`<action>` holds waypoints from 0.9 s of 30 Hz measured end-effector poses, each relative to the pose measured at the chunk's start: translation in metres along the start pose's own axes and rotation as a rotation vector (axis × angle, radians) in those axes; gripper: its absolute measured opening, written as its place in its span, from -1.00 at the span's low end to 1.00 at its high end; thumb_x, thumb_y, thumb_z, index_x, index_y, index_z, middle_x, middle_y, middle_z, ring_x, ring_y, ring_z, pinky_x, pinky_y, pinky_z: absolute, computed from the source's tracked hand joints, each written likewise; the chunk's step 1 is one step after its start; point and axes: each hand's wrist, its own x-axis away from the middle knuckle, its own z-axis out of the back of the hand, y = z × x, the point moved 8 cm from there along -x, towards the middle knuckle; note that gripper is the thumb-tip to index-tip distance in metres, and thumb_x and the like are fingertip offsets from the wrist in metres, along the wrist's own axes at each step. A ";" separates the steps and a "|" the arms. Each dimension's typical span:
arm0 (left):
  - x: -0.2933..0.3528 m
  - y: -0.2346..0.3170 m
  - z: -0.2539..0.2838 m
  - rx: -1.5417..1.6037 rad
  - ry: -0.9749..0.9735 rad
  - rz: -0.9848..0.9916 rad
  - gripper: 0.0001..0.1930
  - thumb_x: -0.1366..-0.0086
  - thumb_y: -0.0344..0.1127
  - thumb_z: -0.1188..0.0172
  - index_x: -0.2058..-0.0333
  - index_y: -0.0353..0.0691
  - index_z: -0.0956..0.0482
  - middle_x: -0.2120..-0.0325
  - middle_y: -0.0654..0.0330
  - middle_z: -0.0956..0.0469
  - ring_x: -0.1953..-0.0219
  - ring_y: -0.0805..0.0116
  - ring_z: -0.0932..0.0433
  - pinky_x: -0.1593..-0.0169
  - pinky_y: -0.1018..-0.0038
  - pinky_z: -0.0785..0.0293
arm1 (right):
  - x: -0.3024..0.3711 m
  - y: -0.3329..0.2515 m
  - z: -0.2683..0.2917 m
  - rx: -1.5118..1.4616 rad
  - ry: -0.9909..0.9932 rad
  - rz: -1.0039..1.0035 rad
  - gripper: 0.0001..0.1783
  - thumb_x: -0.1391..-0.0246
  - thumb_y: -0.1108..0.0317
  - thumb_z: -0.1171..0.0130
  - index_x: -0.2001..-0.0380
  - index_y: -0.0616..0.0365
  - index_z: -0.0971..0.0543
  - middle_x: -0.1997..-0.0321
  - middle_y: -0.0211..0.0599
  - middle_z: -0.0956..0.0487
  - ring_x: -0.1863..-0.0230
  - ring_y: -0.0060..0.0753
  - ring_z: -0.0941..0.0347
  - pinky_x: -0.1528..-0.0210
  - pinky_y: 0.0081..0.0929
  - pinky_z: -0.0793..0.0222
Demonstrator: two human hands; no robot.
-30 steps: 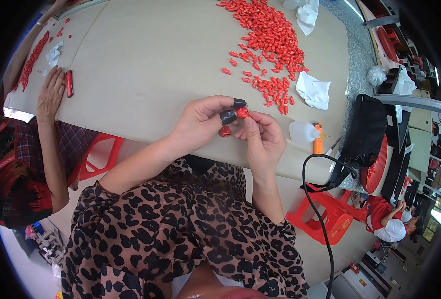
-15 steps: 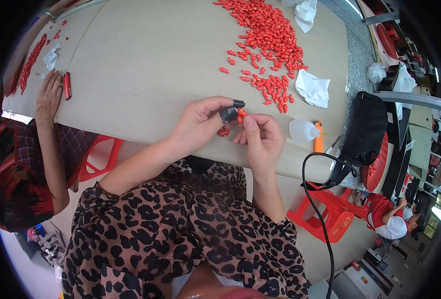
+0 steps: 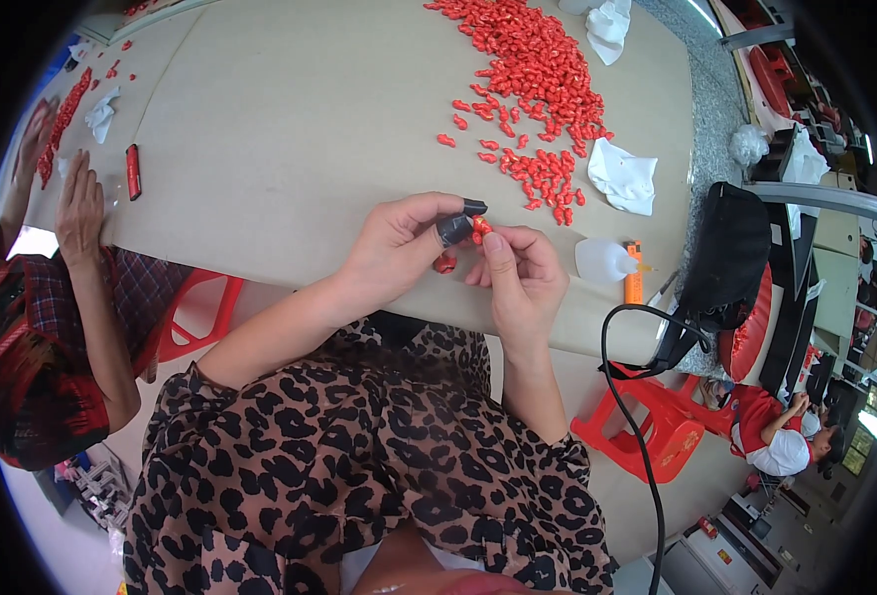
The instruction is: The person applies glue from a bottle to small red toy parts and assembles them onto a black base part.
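My left hand point(image 3: 394, 248) is closed in a pinch, with dark tape wrapped on its thumb and index finger. A small red, peanut-shaped piece with gold marks point(image 3: 480, 228) is between the fingertips of both hands, just over the table's near edge. The fingers of my right hand point(image 3: 526, 278) are closed on its other side. Below the taped thumb, a second red piece point(image 3: 444, 263) shows against my left fingers, partly hidden. A big pile of like red pieces point(image 3: 543, 74) lies beyond my hands, with loose ones trailing toward me.
Right of my hands are a white tissue point(image 3: 623, 178), a clear squeeze bottle point(image 3: 602, 260), an orange lighter point(image 3: 634, 273) and a black bag point(image 3: 726, 253) with a cable. At left, a co-worker's hands point(image 3: 81, 208) are by a red string point(image 3: 64, 124) and red lighter point(image 3: 133, 173).
My hands and the red piece look almost unchanged. At left, the co-worker's near hand has shifted slightly left and down, and their other hand now shows beside the red string.
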 end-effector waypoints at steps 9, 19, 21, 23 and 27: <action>-0.002 0.001 -0.001 0.015 0.014 0.013 -0.84 -0.18 -0.42 0.06 0.28 -0.29 -0.44 0.49 0.32 -0.45 0.56 0.67 -0.33 0.48 0.73 -0.31 | -0.002 -0.001 0.003 0.021 0.002 0.009 -0.87 0.03 0.47 -0.02 0.42 0.34 -0.40 0.51 -0.31 -0.46 0.66 -0.69 -0.29 0.61 -0.76 -0.26; 0.001 0.005 -0.003 -0.053 -0.016 -0.041 -0.81 -0.15 -0.54 0.09 0.24 -0.37 -0.41 0.44 0.25 -0.45 0.45 0.59 -0.39 0.38 0.67 -0.36 | -0.003 0.003 0.002 -0.045 0.008 -0.021 -0.91 0.04 0.55 0.02 0.40 0.34 -0.39 0.53 -0.29 -0.46 0.63 -0.65 -0.34 0.53 -0.67 -0.38; 0.003 0.003 -0.004 -0.025 -0.014 -0.041 -0.81 -0.14 -0.56 0.08 0.25 -0.37 -0.41 0.43 0.24 -0.45 0.44 0.58 -0.40 0.36 0.66 -0.37 | -0.001 0.004 0.003 -0.035 -0.015 0.005 -0.90 0.06 0.57 0.01 0.40 0.34 -0.40 0.51 -0.28 -0.48 0.59 -0.65 -0.39 0.53 -0.70 -0.41; 0.003 0.001 -0.004 0.002 -0.014 -0.041 -0.81 -0.13 -0.57 0.07 0.26 -0.38 -0.41 0.43 0.24 -0.45 0.43 0.57 -0.40 0.34 0.65 -0.38 | -0.001 0.003 0.003 -0.040 -0.016 0.016 -0.90 0.06 0.58 0.01 0.40 0.34 -0.40 0.51 -0.28 -0.48 0.58 -0.65 -0.39 0.53 -0.71 -0.41; 0.005 -0.002 -0.004 0.023 -0.008 -0.032 -0.81 -0.11 -0.60 0.06 0.26 -0.38 -0.42 0.42 0.21 -0.45 0.41 0.52 -0.43 0.33 0.62 -0.41 | 0.002 0.002 0.004 -0.010 -0.040 0.011 -0.91 0.05 0.59 0.02 0.40 0.35 -0.39 0.51 -0.28 -0.46 0.59 -0.63 -0.38 0.51 -0.68 -0.40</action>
